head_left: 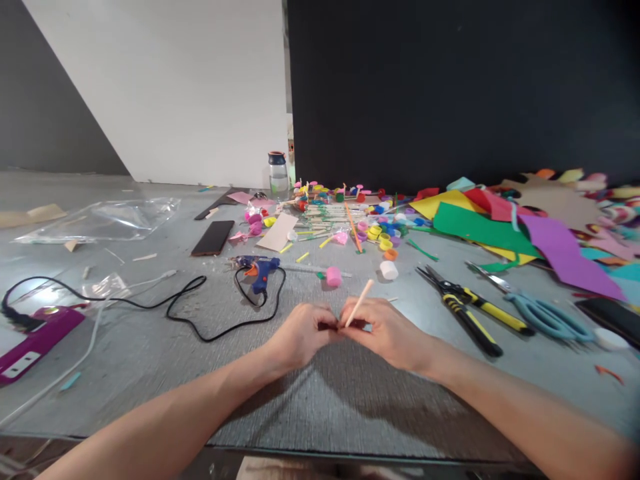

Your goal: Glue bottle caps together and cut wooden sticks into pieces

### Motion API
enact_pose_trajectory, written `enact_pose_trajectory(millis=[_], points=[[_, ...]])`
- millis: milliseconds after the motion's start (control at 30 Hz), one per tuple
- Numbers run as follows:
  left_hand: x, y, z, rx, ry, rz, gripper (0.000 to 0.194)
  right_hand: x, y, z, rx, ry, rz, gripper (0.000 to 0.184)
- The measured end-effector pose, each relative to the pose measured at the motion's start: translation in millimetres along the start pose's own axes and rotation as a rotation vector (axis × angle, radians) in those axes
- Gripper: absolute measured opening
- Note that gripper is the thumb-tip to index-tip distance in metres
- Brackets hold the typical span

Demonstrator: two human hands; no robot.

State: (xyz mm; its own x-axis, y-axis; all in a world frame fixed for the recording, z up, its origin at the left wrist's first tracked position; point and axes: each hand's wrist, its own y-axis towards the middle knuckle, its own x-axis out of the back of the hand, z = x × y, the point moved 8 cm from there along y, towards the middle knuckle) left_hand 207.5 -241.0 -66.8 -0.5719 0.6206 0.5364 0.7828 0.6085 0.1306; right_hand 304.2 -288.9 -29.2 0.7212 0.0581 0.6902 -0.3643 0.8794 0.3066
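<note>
Both hands meet close above the grey table, fingertips touching. My right hand (pixel 387 332) is closed in a pinch around a thin pale wooden stick (pixel 359 303), which leans up and to the right. Fingers of my left hand (pixel 306 333) are pinched together against the right fingertips, near the stick's lower end. Whatever the left fingers grip is hidden. Just beyond the hands lie a pink bottle cap (pixel 333 277) and a white bottle cap (pixel 389 270). A blue hot glue gun (pixel 261 272) rests on its side to the left, its black cord looping on the table.
On the right lie yellow-black pliers (pixel 465 307), blue-handled scissors (pixel 545 313) and coloured felt sheets (pixel 485 230). Caps and sticks crowd the back middle, near a water bottle (pixel 278 175). At left are a phone (pixel 213 238), a plastic bag (pixel 107 219) and a purple power strip (pixel 40 341).
</note>
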Motion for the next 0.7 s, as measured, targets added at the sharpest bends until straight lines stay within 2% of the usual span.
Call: enact_pose_trajectory(millis=[167, 367, 500, 700], points=[[2.3, -1, -8, -0.029, -0.008, -0.031, 0.026, 6, 1, 2, -0.024, -0.015, -0.03, 0.013], [12.7, 0, -18, -0.021, -0.139, -0.164, 0.016, 24, 6, -2, -0.153, 0.184, -0.153, 0.016], [10.7, 1, -12, 0.021, -0.213, -0.155, 0.019, 20, 7, -13, -0.256, 0.28, -0.142, 0.015], [4.2, 3, -6, 0.016, -0.167, -0.08, 0.02, 11, 9, -19, -0.241, 0.244, -0.023, 0.014]])
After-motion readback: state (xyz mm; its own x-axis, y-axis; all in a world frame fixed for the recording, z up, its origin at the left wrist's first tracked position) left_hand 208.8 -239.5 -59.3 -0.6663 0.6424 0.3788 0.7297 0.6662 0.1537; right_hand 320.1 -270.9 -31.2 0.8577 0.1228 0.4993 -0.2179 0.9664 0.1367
